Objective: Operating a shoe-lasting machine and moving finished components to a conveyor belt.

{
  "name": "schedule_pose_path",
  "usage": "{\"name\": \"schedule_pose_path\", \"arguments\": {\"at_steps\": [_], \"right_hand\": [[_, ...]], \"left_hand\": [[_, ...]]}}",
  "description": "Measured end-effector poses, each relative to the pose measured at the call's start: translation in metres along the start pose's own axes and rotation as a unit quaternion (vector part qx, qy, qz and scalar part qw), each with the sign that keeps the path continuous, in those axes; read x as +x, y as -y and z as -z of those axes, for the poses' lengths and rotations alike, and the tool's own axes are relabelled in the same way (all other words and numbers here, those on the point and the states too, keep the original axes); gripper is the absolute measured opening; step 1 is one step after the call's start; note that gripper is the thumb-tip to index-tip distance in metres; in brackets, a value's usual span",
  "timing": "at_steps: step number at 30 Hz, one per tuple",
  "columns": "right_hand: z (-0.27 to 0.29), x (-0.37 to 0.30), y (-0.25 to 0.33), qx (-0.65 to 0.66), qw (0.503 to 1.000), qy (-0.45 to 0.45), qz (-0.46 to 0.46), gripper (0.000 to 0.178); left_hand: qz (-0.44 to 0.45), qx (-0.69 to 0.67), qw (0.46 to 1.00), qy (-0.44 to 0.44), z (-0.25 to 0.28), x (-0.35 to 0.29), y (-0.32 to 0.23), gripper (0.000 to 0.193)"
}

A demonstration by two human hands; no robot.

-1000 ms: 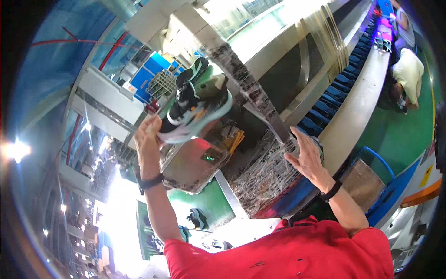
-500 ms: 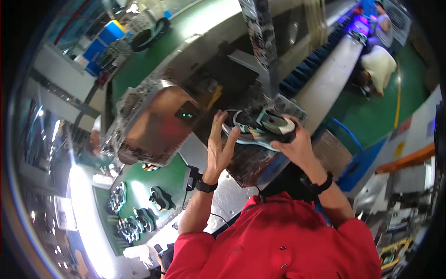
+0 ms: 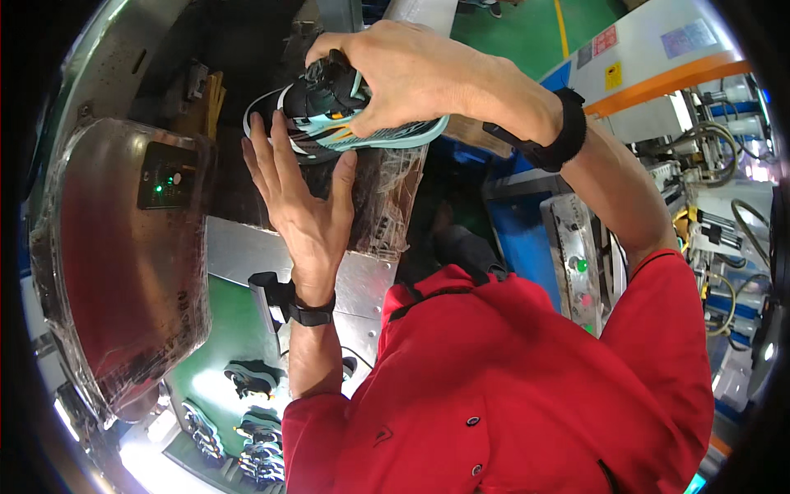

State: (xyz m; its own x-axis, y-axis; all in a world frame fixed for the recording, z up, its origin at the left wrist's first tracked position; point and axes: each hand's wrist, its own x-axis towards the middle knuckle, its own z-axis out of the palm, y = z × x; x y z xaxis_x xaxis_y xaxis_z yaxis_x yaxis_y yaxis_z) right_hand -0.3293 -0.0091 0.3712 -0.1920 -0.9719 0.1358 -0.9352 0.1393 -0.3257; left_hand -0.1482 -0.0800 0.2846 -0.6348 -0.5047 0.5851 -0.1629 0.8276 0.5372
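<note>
A black sneaker (image 3: 317, 123) with teal and orange trim and a pale teal sole sits near the top of the view, its toe pointing left. My right hand (image 3: 403, 76) reaches over it from the right and grips its upper around the collar and laces, thumb on the near side. The heel is partly hidden beneath that hand. My left hand (image 3: 306, 206) lies along the near side of the toe, fingers stretched and thumb spread apart, fingertips touching the shoe. Under the sneaker is a dark, plastic-wrapped block (image 3: 387, 193).
Left stands a plastic-wrapped metal housing (image 3: 136, 272) with a small lit panel (image 3: 169, 177). Several sneakers (image 3: 251, 379) rest lower left, by the green floor. At right are a control box with coloured buttons (image 3: 573, 263) and a machine with hoses (image 3: 724, 165).
The view has swung to the right. My right hand has shifted from the sneaker's heel to over its collar. My left hand stays beside the toe, its fingers still spread.
</note>
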Motion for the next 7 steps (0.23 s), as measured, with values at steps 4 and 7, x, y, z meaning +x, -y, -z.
{"name": "schedule_pose_path", "arguments": {"at_steps": [4,7], "right_hand": [[0.007,-0.001,0.015,-0.036,0.999,0.027,-0.024,0.07],[0.009,-0.001,0.021,0.04,0.997,0.02,-0.062,0.058]], "left_hand": [[-0.007,-0.014,1.0,-0.006,0.004,-0.009,0.006,0.075],[0.008,-0.023,1.0,-0.007,0.005,-0.012,0.001,0.075]]}}
